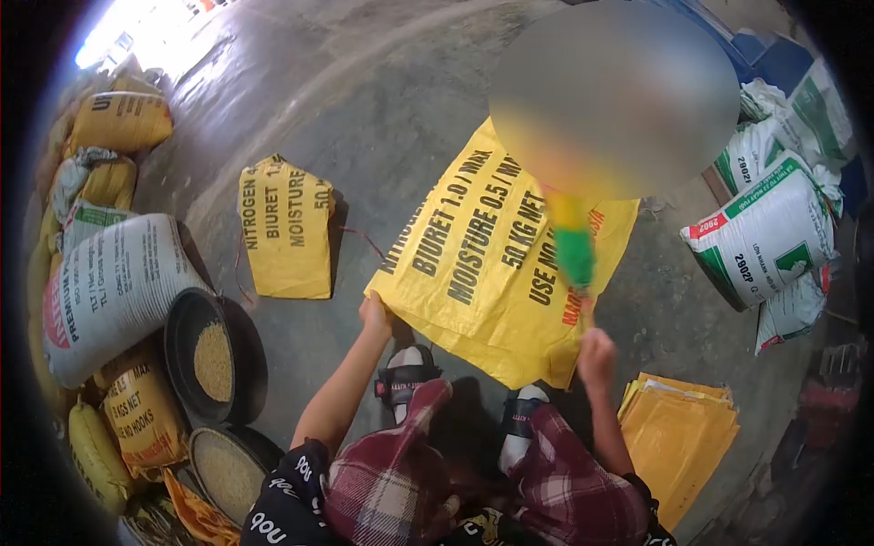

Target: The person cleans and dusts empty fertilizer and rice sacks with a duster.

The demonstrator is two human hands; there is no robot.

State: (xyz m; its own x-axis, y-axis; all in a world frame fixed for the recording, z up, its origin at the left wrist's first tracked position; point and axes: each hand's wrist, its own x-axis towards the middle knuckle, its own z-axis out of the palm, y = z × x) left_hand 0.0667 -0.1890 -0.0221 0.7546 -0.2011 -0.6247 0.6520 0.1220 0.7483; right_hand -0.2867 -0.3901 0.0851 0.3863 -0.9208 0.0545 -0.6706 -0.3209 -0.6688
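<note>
A large yellow woven sack (492,246) with black print is spread out in front of me, its near edge close to my feet. My left hand (375,314) pinches its near left corner. In my right hand (596,353), closed round a thin handle, is a multicoloured duster (575,250), smeared by motion. Its green part lies over the sack's printed right side, and its yellow and orange end runs up into a blurred oval that hides the sack's far right part.
A smaller yellow bag (289,227) with cords lies left of the sack. Flat yellow sacks (678,446) are stacked at right. Black bowls of grain (246,364) and filled sacks (123,291) line the left; white-green sacks (760,237) lie at right.
</note>
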